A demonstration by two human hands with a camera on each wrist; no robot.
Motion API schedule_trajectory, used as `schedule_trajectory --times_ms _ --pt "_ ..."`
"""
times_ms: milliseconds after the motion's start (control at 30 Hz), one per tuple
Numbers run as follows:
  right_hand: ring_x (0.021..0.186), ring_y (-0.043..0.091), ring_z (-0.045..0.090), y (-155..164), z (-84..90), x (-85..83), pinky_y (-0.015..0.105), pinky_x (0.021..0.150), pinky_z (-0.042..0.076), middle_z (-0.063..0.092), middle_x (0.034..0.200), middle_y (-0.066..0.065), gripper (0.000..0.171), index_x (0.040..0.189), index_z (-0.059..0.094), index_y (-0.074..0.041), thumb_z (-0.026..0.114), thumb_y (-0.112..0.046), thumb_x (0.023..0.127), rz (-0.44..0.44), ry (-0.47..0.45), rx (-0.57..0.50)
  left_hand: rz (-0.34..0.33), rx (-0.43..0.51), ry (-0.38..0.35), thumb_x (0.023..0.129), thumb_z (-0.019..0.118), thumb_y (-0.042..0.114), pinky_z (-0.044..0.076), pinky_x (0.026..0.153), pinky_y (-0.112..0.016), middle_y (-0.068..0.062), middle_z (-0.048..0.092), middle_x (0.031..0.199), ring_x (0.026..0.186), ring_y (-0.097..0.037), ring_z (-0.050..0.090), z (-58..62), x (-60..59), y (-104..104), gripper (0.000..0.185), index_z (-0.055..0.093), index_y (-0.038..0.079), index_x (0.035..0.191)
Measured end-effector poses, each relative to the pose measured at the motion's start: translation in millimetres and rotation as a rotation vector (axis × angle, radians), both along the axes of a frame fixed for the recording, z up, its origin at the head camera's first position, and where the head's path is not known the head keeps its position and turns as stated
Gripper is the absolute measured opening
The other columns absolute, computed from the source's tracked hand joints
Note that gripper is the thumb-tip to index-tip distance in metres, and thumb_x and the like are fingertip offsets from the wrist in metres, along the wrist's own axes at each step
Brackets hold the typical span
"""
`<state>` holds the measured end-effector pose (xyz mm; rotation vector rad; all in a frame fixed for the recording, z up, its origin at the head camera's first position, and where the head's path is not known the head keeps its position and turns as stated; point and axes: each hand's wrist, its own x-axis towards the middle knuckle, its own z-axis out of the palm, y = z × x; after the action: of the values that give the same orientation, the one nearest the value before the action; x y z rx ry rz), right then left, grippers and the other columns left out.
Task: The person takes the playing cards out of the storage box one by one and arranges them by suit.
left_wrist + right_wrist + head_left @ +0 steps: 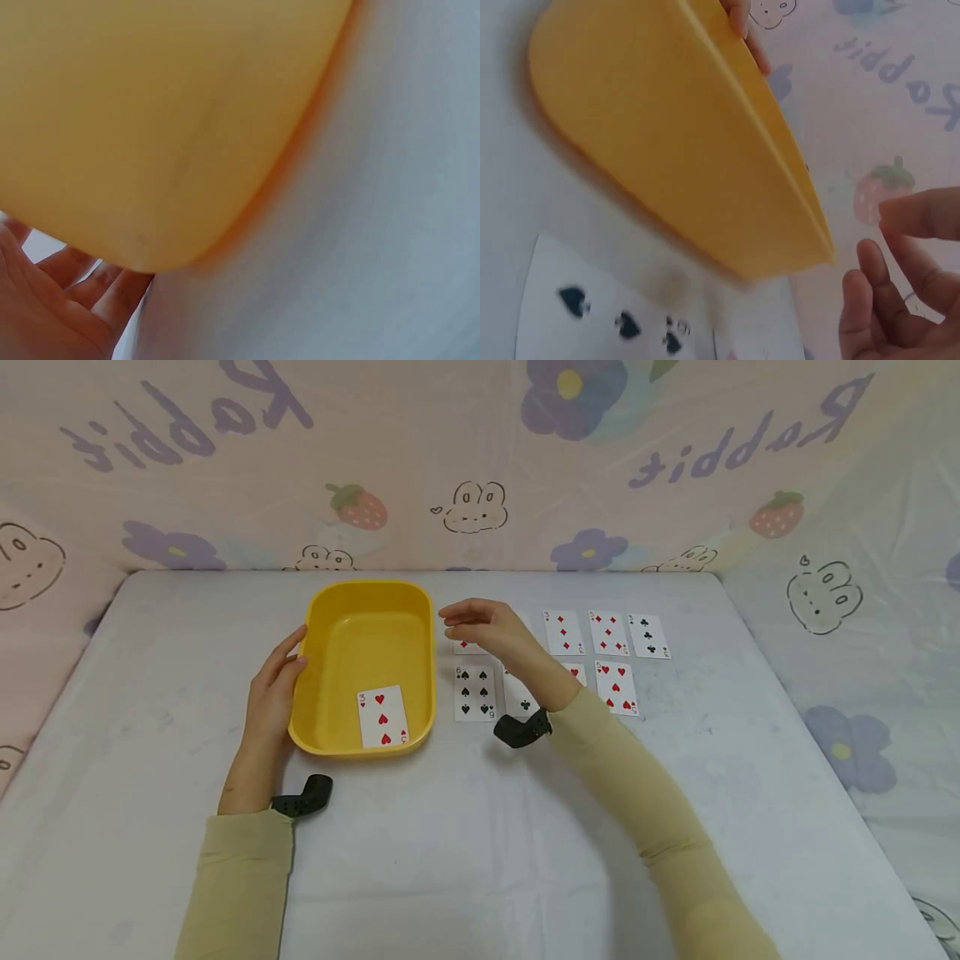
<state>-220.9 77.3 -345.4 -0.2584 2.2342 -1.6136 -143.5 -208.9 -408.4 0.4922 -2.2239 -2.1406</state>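
One three of hearts (382,717) lies in the yellow tub (330,618); left hand (273,689) fingers rest flat against it, right hand (487,627) loose, holding nothing.

Yellow tub (150,112) wall, left hand (52,307) fingers against it

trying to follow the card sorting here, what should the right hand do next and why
Probably lower the right hand onto the red card just beneath it and pinch it up. The hand hovers empty with relaxed fingers, the yellow tub already holds a three of hearts, other red cards lie in the rows, and the left hand rests against the tub's side.
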Motion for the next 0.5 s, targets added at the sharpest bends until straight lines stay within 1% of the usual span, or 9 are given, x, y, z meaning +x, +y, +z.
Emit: schedule_trajectory --times_ms 67,133,200,233,367,500 --pt "0.112 0.021 0.056 -7.9 3.1 -0.8 0.041 0.102 0.044 0.062 0.125 0.009 0.034 0.124 0.062 -0.008 0.062 -0.015 0.091 0.029 -0.01 0.013 0.0 -0.012 -0.006 0.102 0.042 0.034 0.043 0.097 -0.018 -0.004 0.037 0.148 0.112 -0.015 0.045 0.8 0.1 0.4 0.041 0.044 0.041 0.142" --pt "0.111 0.023 0.056 -16.1 6.5 -1.4 0.042 0.102 0.043 0.061 0.125 0.011 0.034 0.124 0.062 -0.006 0.061 -0.015 0.092 0.061 -0.02 0.009 -0.001 -0.033 -0.011 0.102 0.041 0.034 0.041 0.105 -0.027 -0.003 0.036 0.149 0.114 -0.015 0.044 1.7 0.3 0.6 0.041 0.043 0.042 0.142" --pt "0.111 0.023 0.056 -24.3 10.0 -1.9 0.041 0.103 0.042 0.061 0.126 0.012 0.033 0.125 0.061 -0.006 0.06 -0.015 0.092 0.085 -0.029 0.002 -0.003 -0.063 -0.018 0.102 0.04 0.035 0.038 0.109 -0.034 -0.001 0.035 0.151 0.115 -0.015 0.043 2.3 0.5 0.6 0.041 0.042 0.043 0.142" --pt "0.111 0.023 0.056 -28.5 11.7 -2.1 0.04 0.103 0.043 0.061 0.126 0.012 0.033 0.124 0.062 -0.006 0.06 -0.015 0.093 0.093 -0.032 0.001 -0.004 -0.078 -0.02 0.102 0.039 0.035 0.037 0.11 -0.036 -0.001 0.035 0.151 0.116 -0.015 0.042 2.5 0.5 0.5 0.041 0.041 0.043 0.143" --pt "0.113 0.023 0.056 -43.6 16.7 -2.1 0.036 0.102 0.044 0.062 0.126 0.008 0.032 0.124 0.063 -0.006 0.059 -0.017 0.093 0.132 -0.04 0.005 -0.008 -0.119 -0.023 0.102 0.037 0.037 0.037 0.11 -0.037 0.001 0.034 0.152 0.118 -0.015 0.042 3.0 0.7 0.3 0.042 0.04 0.044 0.143" --pt "0.116 0.024 0.055 -57.3 18.2 -1.2 0.038 0.103 0.043 0.061 0.128 0.006 0.032 0.123 0.063 -0.006 0.06 -0.017 0.093 0.175 -0.064 0.003 -0.013 -0.119 -0.015 0.102 0.038 0.037 0.038 0.109 -0.036 0.0 0.035 0.151 0.117 -0.015 0.043 2.8 0.0 0.8 0.042 0.04 0.044 0.143"
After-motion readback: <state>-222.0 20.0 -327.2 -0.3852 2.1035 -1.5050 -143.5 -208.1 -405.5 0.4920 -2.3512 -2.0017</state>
